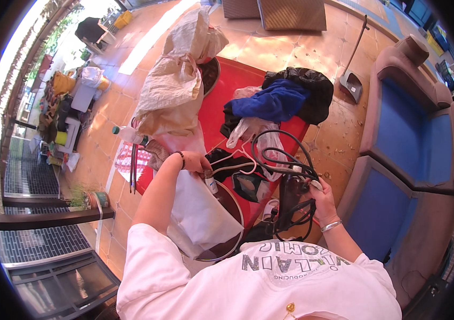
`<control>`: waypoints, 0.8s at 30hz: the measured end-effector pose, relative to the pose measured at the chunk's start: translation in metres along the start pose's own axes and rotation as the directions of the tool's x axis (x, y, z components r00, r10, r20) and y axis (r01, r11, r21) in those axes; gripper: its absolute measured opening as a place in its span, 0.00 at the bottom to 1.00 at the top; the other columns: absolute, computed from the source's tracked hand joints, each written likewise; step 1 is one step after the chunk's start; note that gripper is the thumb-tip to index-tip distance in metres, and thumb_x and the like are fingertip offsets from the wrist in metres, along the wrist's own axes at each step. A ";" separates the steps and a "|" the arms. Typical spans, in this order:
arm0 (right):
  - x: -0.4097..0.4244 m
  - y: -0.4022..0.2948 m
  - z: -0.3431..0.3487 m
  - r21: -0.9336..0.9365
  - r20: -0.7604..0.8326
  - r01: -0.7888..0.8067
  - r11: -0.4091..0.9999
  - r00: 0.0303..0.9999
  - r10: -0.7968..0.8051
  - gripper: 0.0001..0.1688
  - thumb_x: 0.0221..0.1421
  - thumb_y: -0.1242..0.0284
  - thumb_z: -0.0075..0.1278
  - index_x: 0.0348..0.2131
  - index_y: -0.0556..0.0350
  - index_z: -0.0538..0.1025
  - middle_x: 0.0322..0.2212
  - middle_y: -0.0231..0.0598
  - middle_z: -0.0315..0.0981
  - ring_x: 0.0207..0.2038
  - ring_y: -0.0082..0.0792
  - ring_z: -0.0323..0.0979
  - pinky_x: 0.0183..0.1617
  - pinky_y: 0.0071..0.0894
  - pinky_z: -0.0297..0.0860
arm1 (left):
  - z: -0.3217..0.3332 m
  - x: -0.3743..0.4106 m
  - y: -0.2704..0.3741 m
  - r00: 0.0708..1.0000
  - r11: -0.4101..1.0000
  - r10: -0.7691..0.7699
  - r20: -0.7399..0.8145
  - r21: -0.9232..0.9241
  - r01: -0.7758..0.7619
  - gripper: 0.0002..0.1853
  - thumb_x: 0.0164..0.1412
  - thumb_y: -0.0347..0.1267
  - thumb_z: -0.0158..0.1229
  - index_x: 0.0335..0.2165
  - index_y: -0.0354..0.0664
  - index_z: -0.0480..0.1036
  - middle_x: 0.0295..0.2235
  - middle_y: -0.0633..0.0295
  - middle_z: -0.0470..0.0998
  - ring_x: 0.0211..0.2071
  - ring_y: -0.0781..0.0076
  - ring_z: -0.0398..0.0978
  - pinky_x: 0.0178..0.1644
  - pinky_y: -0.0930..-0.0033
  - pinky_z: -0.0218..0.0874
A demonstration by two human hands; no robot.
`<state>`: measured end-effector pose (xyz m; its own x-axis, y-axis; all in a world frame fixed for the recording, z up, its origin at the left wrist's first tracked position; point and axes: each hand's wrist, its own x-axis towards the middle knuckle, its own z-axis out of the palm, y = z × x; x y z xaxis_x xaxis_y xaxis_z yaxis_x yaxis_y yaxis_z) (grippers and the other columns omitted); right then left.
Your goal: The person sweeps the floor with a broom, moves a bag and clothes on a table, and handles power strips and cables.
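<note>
My left hand (196, 163) grips a small bottle (211, 185) with a white label by its dark top. The bottle is over the edge of a round brown tray or lid (233, 204), partly covered by a white sheet (195, 212). My right hand (323, 200) holds a coiled black cable (311, 160), with a pale end piece (315, 185) at the fingers; cable loops hang above and below. Between my hands, a pale wire hanger (247, 154) and black plastic (251, 186) lie on a red tabletop (221, 120).
A large woven sack (171, 92) stands at the table's far left. Blue cloth (271, 100), a black bag (315, 92) and clear plastic (251, 130) are piled at right. A blue-cushioned sofa (399, 124) borders the right side; a long-handled dustpan (351, 86) is on the tiled floor.
</note>
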<state>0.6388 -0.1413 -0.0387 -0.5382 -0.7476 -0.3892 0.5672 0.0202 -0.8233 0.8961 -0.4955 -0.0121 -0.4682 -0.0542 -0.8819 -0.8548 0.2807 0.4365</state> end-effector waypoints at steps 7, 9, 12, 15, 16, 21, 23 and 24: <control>-0.004 -0.023 0.013 0.032 0.096 -0.066 0.997 0.993 0.063 0.07 0.57 0.77 0.41 0.35 0.55 0.71 0.24 0.37 0.73 0.17 0.26 0.71 0.18 0.21 0.68 | 0.035 -0.015 0.016 0.953 0.976 0.171 -0.249 0.178 -0.129 0.11 0.55 0.31 0.55 0.37 0.40 0.75 0.29 0.66 0.77 0.32 0.80 0.72 0.39 0.76 0.64; -0.001 -0.022 0.012 0.051 0.104 -0.083 0.995 0.992 0.077 0.07 0.57 0.77 0.42 0.35 0.55 0.71 0.24 0.36 0.73 0.18 0.25 0.71 0.18 0.21 0.67 | 0.037 -0.032 0.007 0.873 0.922 0.259 -0.414 -0.162 -0.351 0.10 0.57 0.31 0.53 0.36 0.38 0.75 0.29 0.66 0.77 0.32 0.80 0.72 0.37 0.75 0.64; 0.003 -0.020 -0.002 -0.024 0.204 -0.150 0.988 0.967 0.152 0.08 0.56 0.77 0.47 0.37 0.57 0.74 0.30 0.27 0.72 0.30 0.17 0.69 0.36 0.15 0.67 | 0.037 -0.054 0.020 0.680 0.771 0.362 -0.638 -0.205 -0.602 0.08 0.61 0.29 0.50 0.34 0.36 0.73 0.26 0.67 0.75 0.31 0.81 0.70 0.34 0.73 0.63; 0.003 -0.023 0.012 0.006 0.151 -0.117 0.993 0.982 0.115 0.07 0.55 0.78 0.44 0.35 0.56 0.72 0.25 0.34 0.73 0.20 0.24 0.71 0.21 0.22 0.69 | 0.033 -0.066 0.047 0.440 0.813 0.413 -0.797 0.105 -0.573 0.07 0.58 0.30 0.53 0.33 0.38 0.74 0.25 0.64 0.74 0.28 0.71 0.73 0.30 0.70 0.63; 0.004 -0.023 0.010 -0.013 0.164 -0.119 0.993 0.979 0.119 0.07 0.54 0.79 0.44 0.35 0.56 0.73 0.25 0.33 0.73 0.20 0.24 0.71 0.22 0.22 0.69 | 0.026 -0.073 0.062 0.341 0.820 0.504 -0.794 0.315 -0.479 0.07 0.57 0.30 0.53 0.33 0.39 0.74 0.25 0.62 0.74 0.29 0.68 0.73 0.30 0.69 0.63; -0.004 -0.027 -0.013 -0.131 0.235 -0.121 0.984 0.960 0.149 0.07 0.53 0.79 0.47 0.34 0.58 0.76 0.23 0.24 0.69 0.23 0.12 0.61 0.26 0.12 0.56 | 0.039 -0.097 0.116 0.765 0.736 0.329 -0.553 0.658 0.159 0.10 0.54 0.36 0.50 0.28 0.43 0.75 0.25 0.54 0.76 0.29 0.50 0.73 0.32 0.57 0.65; -0.008 -0.031 -0.016 -0.183 0.197 -0.109 0.977 0.970 0.145 0.07 0.53 0.79 0.48 0.34 0.59 0.76 0.23 0.23 0.69 0.23 0.12 0.61 0.27 0.12 0.57 | 0.072 -0.090 0.133 0.840 0.700 0.205 -0.502 0.676 0.233 0.08 0.49 0.32 0.50 0.25 0.42 0.75 0.24 0.50 0.76 0.30 0.50 0.75 0.33 0.54 0.66; -0.010 -0.031 -0.019 -0.176 0.178 -0.117 0.977 0.973 0.148 0.07 0.53 0.79 0.48 0.34 0.59 0.76 0.23 0.23 0.69 0.23 0.13 0.61 0.27 0.12 0.56 | 0.086 -0.084 0.137 0.877 0.698 0.194 -0.440 0.690 0.192 0.09 0.47 0.30 0.50 0.25 0.42 0.76 0.24 0.49 0.76 0.30 0.50 0.75 0.34 0.54 0.67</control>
<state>0.6141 -0.1218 -0.0172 -0.3287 -0.8423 -0.4272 0.5074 0.2240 -0.8321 0.8372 -0.3698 0.1062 -0.6745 -0.4144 -0.6109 -0.5319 0.8467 0.0130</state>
